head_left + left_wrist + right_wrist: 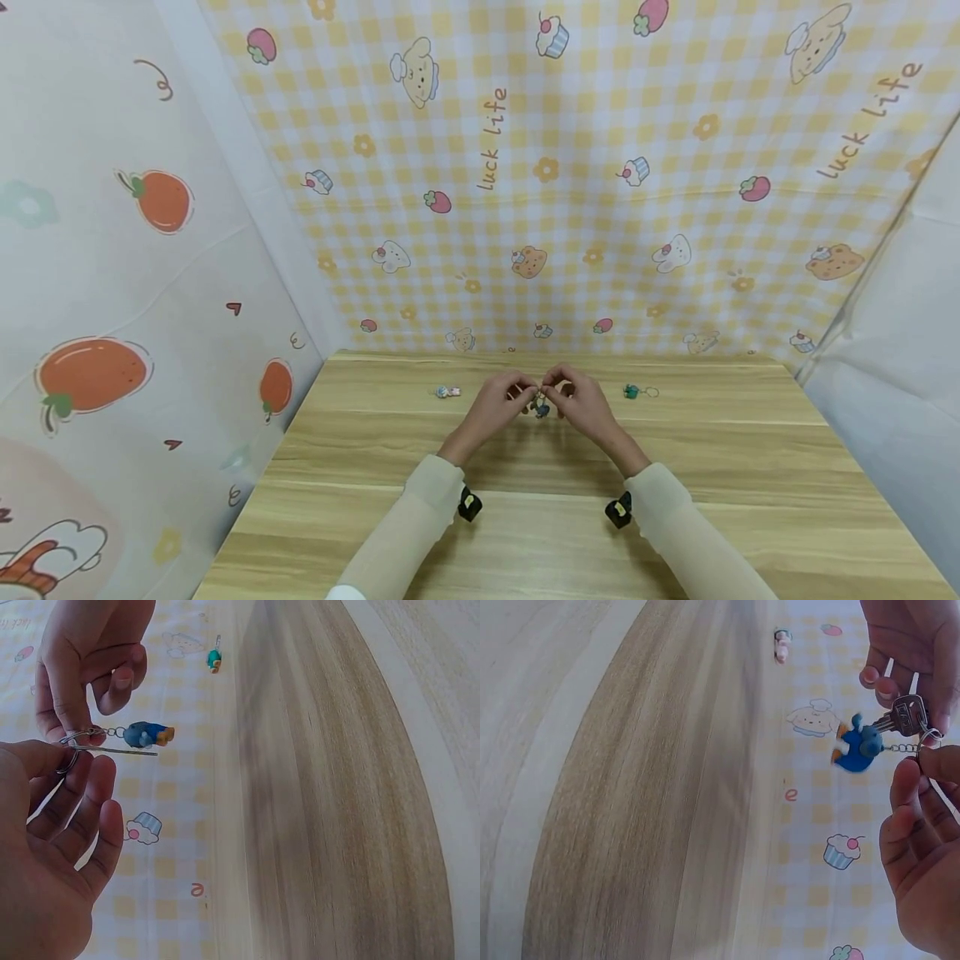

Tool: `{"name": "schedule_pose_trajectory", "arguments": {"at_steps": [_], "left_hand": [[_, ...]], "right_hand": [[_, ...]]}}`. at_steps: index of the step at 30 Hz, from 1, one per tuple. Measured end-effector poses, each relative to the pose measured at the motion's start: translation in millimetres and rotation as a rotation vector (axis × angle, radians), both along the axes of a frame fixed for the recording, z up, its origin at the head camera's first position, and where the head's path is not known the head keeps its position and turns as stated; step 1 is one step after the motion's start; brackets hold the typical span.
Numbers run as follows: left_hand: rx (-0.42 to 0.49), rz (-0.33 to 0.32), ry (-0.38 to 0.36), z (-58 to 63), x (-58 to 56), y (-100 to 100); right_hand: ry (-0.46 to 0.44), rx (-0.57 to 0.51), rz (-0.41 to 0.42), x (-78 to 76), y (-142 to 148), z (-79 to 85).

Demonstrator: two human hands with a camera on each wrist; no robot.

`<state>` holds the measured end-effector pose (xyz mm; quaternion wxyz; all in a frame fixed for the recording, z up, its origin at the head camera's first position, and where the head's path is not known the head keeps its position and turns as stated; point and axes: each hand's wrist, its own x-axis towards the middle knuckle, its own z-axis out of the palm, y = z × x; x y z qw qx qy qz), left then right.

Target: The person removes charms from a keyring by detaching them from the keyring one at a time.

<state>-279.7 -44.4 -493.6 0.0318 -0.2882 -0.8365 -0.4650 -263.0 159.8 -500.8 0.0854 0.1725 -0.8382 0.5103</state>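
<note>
Fingertips of my left hand [497,402] and right hand [582,406] meet above the table, both pinching one metal key ring [931,736]. From the ring a short chain carries a blue figure keychain [859,748] with orange feet. A silver key [907,715] hangs on the ring beside the figure; in the left wrist view the key [120,751] shows edge-on as a thin strip. Whether the key is threaded fully round the ring is hidden by the fingertips.
On the wooden table [540,533], a pink-and-blue keychain figure [448,392] lies left of the hands. A green keychain figure [632,391] with a ring lies to the right. A yellow checked cloth [570,217] hangs behind the table's back edge.
</note>
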Motion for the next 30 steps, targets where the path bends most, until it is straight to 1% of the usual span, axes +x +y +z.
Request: {"name": "schedule_pose_trajectory", "arguments": {"at_steps": [7, 12, 16, 22, 25, 30], "left_hand": [[0.011, -0.02, -0.023, -1.2, -0.2, 1.7], [0.02, -0.022, -0.032, -1.2, -0.3, 2.1], [0.016, -0.005, -0.046, -1.0, 1.1, 2.2], [-0.009, 0.033, -0.049, -3.1, 0.7, 2.7], [-0.022, 0.05, -0.036, -3.8, 0.3, 2.5], [-0.037, 0.047, 0.007, -2.0, 0.0, 1.0]], "right_hand": [[0.014, 0.014, 0.004, 0.2, -0.4, -0.7], [0.012, 0.033, 0.014, 0.9, -0.9, -0.5], [0.028, 0.073, 0.017, 1.5, -1.0, -0.4], [0.102, 0.157, 0.006, 1.3, -1.3, -0.8], [0.111, 0.14, 0.026, 0.7, -1.1, -1.8], [0.082, 0.093, 0.052, -0.6, -0.3, -3.8]]}}
